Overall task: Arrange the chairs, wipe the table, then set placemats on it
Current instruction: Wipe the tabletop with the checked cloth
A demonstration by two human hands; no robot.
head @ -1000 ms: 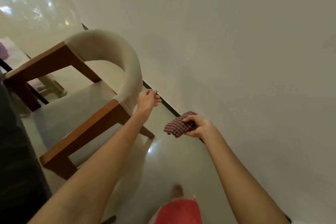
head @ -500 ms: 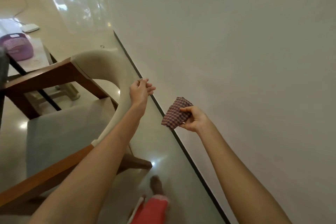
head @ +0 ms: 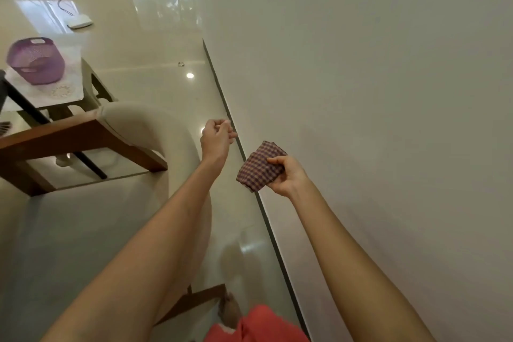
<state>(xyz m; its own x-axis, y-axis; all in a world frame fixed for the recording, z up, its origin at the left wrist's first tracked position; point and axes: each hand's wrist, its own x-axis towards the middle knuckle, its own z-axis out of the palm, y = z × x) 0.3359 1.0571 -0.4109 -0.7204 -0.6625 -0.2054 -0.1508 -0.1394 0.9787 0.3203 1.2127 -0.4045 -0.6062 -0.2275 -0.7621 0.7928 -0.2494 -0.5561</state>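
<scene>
A chair with a cream padded curved back (head: pixel 161 130) and brown wooden arms (head: pixel 69 136) stands at the left, its seat below my left forearm. My left hand (head: pixel 218 137) hovers just right of the chair back, its fingers loosely curled and holding nothing. My right hand (head: pixel 287 175) grips a folded purple-and-white checked cloth (head: pixel 258 166) close to the wall. No placemats are in view.
The pale wall (head: pixel 374 91) fills the right side, with a dark baseboard (head: pixel 222 97) along the glossy floor. A purple basket (head: pixel 36 64) sits on a small stand at the far left. A white device (head: pixel 79 21) with a cable lies on the floor.
My left hand gripped the chair back before and has come off it. The view has swung up and left, and the chair now sits closer under my left arm. The cloth stays in my right hand.
</scene>
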